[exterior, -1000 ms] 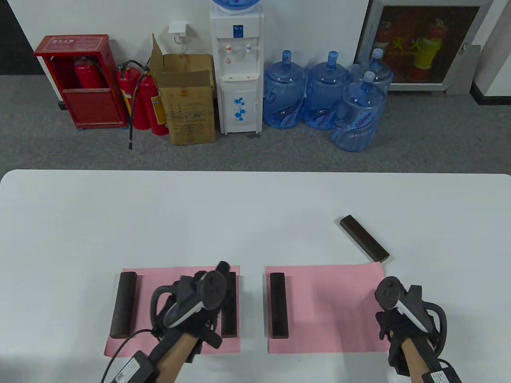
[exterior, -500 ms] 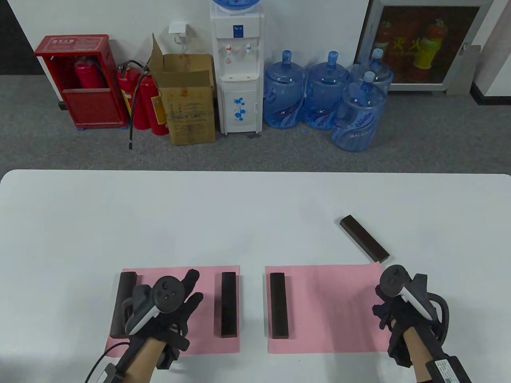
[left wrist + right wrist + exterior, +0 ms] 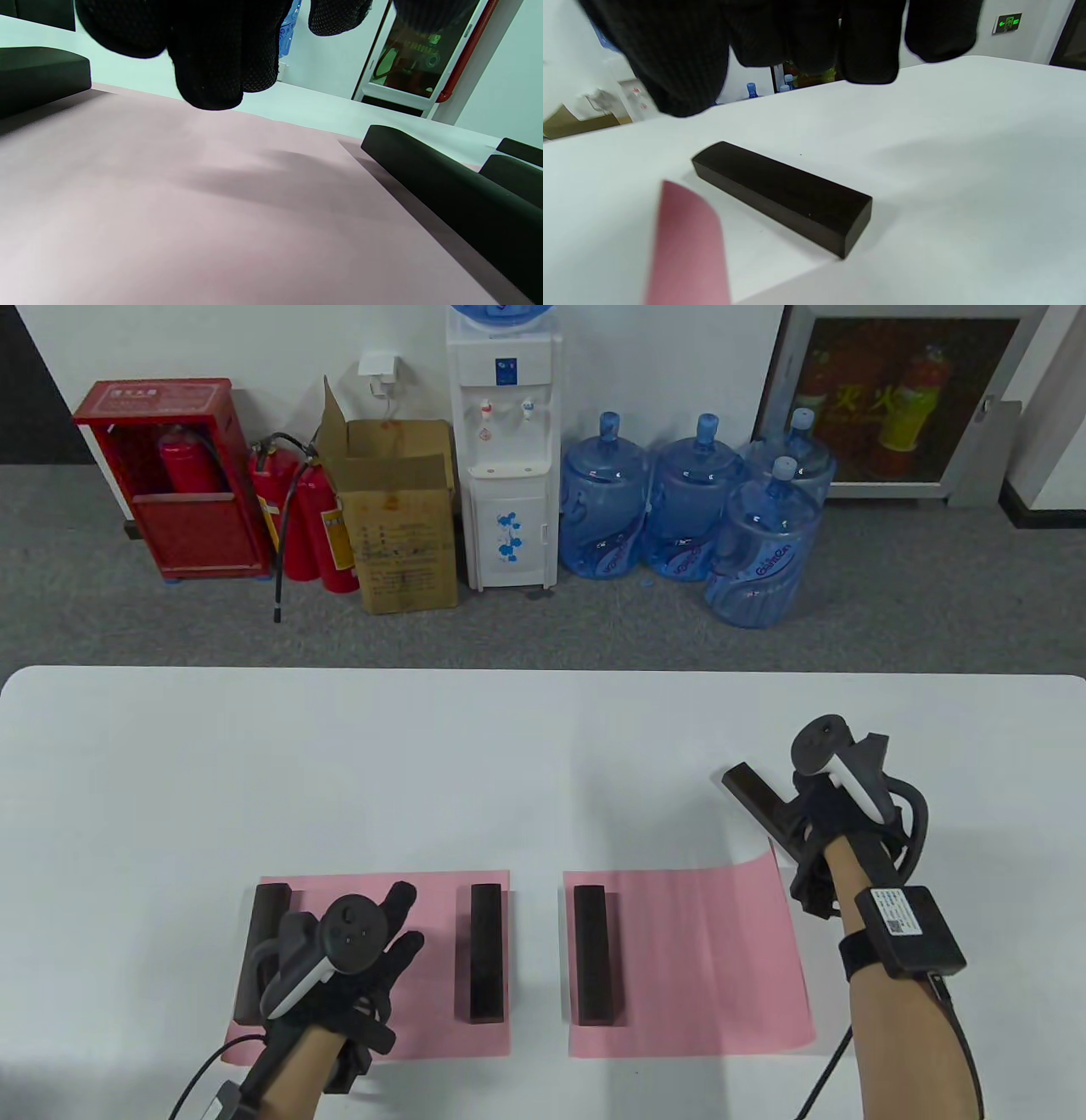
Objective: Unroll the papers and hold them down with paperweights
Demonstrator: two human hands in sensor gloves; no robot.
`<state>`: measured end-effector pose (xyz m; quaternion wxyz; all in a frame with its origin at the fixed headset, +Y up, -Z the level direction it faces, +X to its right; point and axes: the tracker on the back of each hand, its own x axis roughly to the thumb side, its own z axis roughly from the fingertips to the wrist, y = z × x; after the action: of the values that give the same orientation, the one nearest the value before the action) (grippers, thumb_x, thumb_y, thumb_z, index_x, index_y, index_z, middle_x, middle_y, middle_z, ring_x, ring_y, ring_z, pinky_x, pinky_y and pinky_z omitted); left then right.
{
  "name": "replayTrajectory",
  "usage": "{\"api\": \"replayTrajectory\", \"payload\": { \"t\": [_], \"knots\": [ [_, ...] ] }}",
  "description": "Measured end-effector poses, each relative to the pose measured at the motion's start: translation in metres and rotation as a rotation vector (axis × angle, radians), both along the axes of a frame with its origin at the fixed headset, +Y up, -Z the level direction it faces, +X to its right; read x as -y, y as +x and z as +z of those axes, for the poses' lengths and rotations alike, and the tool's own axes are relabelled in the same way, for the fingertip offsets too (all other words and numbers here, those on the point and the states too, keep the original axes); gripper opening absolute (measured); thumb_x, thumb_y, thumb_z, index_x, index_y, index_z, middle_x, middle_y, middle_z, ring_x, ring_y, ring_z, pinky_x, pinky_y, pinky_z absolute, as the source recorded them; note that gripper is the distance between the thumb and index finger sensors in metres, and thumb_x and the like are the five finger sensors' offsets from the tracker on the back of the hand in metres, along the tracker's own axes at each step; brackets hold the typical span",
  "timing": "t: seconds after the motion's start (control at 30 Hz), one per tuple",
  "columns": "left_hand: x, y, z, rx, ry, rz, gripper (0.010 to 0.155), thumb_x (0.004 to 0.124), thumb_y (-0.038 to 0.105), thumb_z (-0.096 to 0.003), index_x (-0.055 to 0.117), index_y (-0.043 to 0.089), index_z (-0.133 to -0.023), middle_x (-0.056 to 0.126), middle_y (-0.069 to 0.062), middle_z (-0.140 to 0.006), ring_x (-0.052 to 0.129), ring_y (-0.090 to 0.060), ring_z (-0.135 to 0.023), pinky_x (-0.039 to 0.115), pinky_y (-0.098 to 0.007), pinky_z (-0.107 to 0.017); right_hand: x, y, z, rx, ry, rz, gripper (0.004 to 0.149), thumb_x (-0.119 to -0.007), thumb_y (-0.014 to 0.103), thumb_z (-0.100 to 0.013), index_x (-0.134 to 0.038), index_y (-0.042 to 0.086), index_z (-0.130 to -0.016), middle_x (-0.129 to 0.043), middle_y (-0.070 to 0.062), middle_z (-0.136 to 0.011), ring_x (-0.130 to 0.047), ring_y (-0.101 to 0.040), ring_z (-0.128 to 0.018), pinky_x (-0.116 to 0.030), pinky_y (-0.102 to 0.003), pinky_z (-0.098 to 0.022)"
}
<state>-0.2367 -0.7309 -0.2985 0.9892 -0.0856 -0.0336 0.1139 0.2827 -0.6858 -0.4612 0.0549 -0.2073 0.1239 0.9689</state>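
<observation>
Two pink papers lie at the table's near edge. The left paper (image 3: pixel 382 976) is flat under two dark paperweights, one at its left edge (image 3: pixel 261 950) and one at its right edge (image 3: pixel 485 954). My left hand (image 3: pixel 397 925) is open over its middle, fingers spread (image 3: pixel 212 63). The right paper (image 3: pixel 696 963) has one paperweight (image 3: pixel 594 954) on its left edge; its free right edge (image 3: pixel 776 869) curls up. My right hand (image 3: pixel 802 806) hovers open over the loose paperweight (image 3: pixel 751 793), which lies slanted on the bare table (image 3: pixel 785 195). Its fingers (image 3: pixel 814 38) are above the weight, not touching.
The white table (image 3: pixel 339 755) stretches bare beyond the papers. On the floor behind it stand a water dispenser (image 3: pixel 505 449), blue water jugs (image 3: pixel 687 500), a cardboard box (image 3: pixel 399 517) and red fire extinguishers (image 3: pixel 297 517).
My right hand let go of the right paper's right edge and moved up to the loose paperweight; that edge curled up. My left hand moved from the right weight to the left paper's middle.
</observation>
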Motion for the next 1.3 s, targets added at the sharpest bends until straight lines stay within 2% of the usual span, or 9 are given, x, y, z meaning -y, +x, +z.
{"api": "replayTrajectory", "payload": {
  "t": [0.23, 0.37, 0.5, 0.6, 0.73, 0.9, 1.07, 1.2, 1.3],
  "knots": [
    [0.005, -0.004, -0.002, -0.011, -0.029, -0.014, 0.065, 0.062, 0.061, -0.0490, 0.049, 0.042, -0.110, 0.078, -0.015, -0.104, 0.093, -0.033, -0.073, 0.070, -0.057, -0.061, 0.038, -0.001, -0.040, 0.025, -0.136, 0.017, 0.079, -0.089, 0.045, -0.036, -0.057, 0.027, -0.106, -0.059, -0.006, -0.109, -0.073, -0.035, -0.096, -0.060, -0.056, -0.071],
    [0.007, -0.004, -0.003, -0.009, -0.042, -0.027, 0.065, 0.062, 0.061, -0.0489, 0.049, 0.042, -0.110, 0.078, -0.015, -0.104, 0.093, -0.034, -0.073, 0.070, -0.057, -0.061, 0.054, -0.008, -0.051, 0.001, -0.190, 0.058, 0.085, -0.092, 0.047, -0.033, -0.055, 0.025, -0.106, -0.063, -0.006, -0.106, -0.078, -0.034, -0.091, -0.064, -0.056, -0.069],
    [0.008, -0.003, -0.003, -0.006, -0.046, -0.023, 0.065, 0.062, 0.061, -0.0490, 0.049, 0.042, -0.110, 0.078, -0.015, -0.104, 0.093, -0.034, -0.073, 0.070, -0.057, -0.061, 0.065, -0.013, -0.056, -0.014, -0.216, 0.089, 0.085, -0.094, 0.044, -0.032, -0.056, 0.024, -0.106, -0.069, -0.006, -0.101, -0.085, -0.032, -0.085, -0.068, -0.054, -0.066],
    [0.009, -0.003, -0.003, -0.003, -0.060, -0.027, 0.065, 0.062, 0.061, -0.0489, 0.049, 0.042, -0.110, 0.078, -0.015, -0.104, 0.093, -0.034, -0.073, 0.070, -0.057, -0.061, 0.067, -0.016, -0.056, -0.031, -0.163, 0.136, 0.081, -0.097, 0.039, -0.033, -0.060, 0.025, -0.104, -0.077, -0.004, -0.095, -0.092, -0.028, -0.077, -0.071, -0.051, -0.063],
    [0.010, -0.003, -0.003, -0.001, -0.068, -0.026, 0.065, 0.062, 0.061, -0.0489, 0.049, 0.042, -0.110, 0.078, -0.015, -0.104, 0.093, -0.033, -0.073, 0.070, -0.057, -0.061, 0.064, -0.016, -0.054, -0.042, -0.138, 0.150, 0.079, -0.097, 0.038, -0.033, -0.063, 0.025, -0.103, -0.080, -0.004, -0.093, -0.094, -0.028, -0.074, -0.073, -0.051, -0.062],
    [0.010, -0.003, -0.003, 0.004, -0.068, -0.017, 0.065, 0.062, 0.061, -0.0490, 0.049, 0.042, -0.110, 0.078, -0.014, -0.104, 0.093, -0.033, -0.074, 0.070, -0.057, -0.062, 0.042, -0.012, -0.046, -0.020, -0.086, 0.151, 0.078, -0.095, 0.039, -0.034, -0.062, 0.024, -0.103, -0.080, -0.004, -0.093, -0.094, -0.028, -0.074, -0.073, -0.051, -0.061],
    [0.010, -0.003, -0.004, 0.013, -0.048, -0.035, 0.065, 0.062, 0.061, -0.0489, 0.048, 0.043, -0.110, 0.073, -0.013, -0.108, 0.087, -0.037, -0.083, 0.066, -0.059, -0.065, -0.001, -0.009, -0.027, -0.011, -0.004, 0.120, 0.078, -0.095, 0.040, -0.034, -0.063, 0.022, -0.102, -0.081, -0.006, -0.092, -0.095, -0.028, -0.072, -0.074, -0.051, -0.059],
    [0.009, -0.003, -0.004, 0.014, -0.018, -0.058, 0.065, 0.062, 0.061, -0.0488, 0.047, 0.044, -0.110, 0.069, -0.013, -0.112, 0.083, -0.038, -0.089, 0.063, -0.060, -0.067, -0.037, -0.013, 0.003, -0.049, 0.076, 0.129, 0.078, -0.093, 0.043, -0.034, -0.064, 0.017, -0.102, -0.083, -0.008, -0.089, -0.098, -0.028, -0.066, -0.078, -0.049, -0.054],
    [0.010, -0.002, -0.004, 0.017, -0.014, -0.047, 0.066, 0.062, 0.061, -0.0489, 0.047, 0.045, -0.111, 0.067, -0.013, -0.114, 0.081, -0.039, -0.092, 0.062, -0.061, -0.068, -0.053, -0.020, 0.029, -0.095, 0.112, 0.125, 0.079, -0.093, 0.047, -0.033, -0.067, 0.015, -0.101, -0.087, -0.010, -0.084, -0.102, -0.027, -0.059, -0.083, -0.046, -0.048]
  ]
}}
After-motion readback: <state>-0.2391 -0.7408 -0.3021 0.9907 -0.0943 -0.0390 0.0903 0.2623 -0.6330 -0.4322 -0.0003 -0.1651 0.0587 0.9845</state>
